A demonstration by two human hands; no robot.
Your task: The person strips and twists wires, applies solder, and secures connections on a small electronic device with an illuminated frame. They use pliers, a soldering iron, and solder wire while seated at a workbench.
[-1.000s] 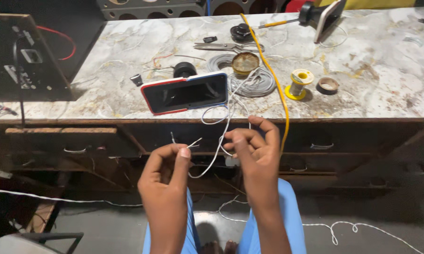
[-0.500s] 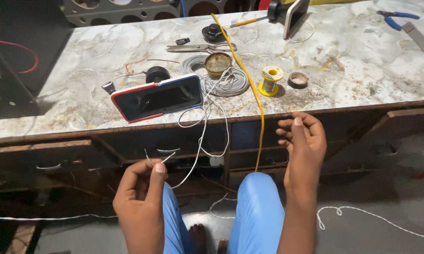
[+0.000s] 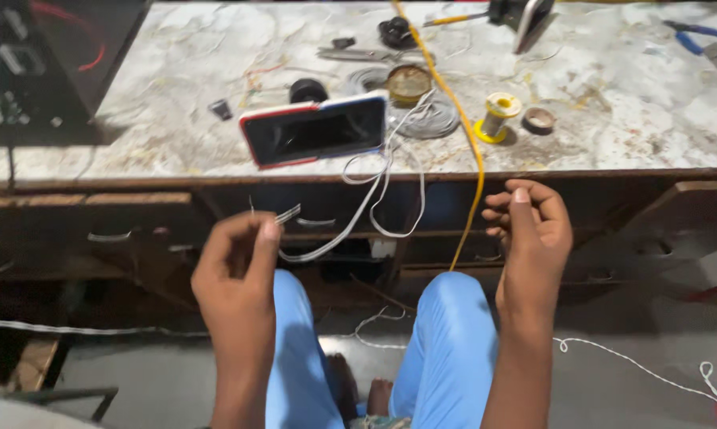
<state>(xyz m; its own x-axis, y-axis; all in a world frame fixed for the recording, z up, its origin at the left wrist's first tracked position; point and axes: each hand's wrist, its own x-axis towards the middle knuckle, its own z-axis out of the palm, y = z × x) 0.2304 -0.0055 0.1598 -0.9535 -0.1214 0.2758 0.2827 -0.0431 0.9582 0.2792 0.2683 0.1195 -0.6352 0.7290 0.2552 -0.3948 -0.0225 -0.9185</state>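
A marble-patterned workbench [image 3: 629, 119] fills the upper part of the view, with dark wooden drawers [image 3: 136, 230] below its front edge. A black equipment box [image 3: 32, 63] sits at the bench's far left. The person's knees, in light blue trousers [image 3: 446, 342], show at the bottom, above a grey floor crossed by a white cord [image 3: 637, 365].

On the bench, near the front edge, a phone in a red case [image 3: 315, 131] stands tilted on its long side. Behind it lie a coil of grey wire [image 3: 434, 119], a round brass-coloured tin [image 3: 408, 82], a yellow spool [image 3: 498, 115], a small roll of tape [image 3: 540, 119] and blue-handled pliers [image 3: 696, 33]. A yellow cable [image 3: 463, 135] runs across the bench and drops over the edge between the knees.

The left hand [image 3: 235, 270] is closed in a pinch, thumb against forefinger, gripping the ends of a thin white wire [image 3: 374, 191]. That wire loops from the pinch up to the bench edge just right of the phone, hanging in front of the drawers.

The right hand [image 3: 533, 238] is held apart, just right of the yellow cable, fingers curled loosely inward. Whether it holds anything cannot be told.
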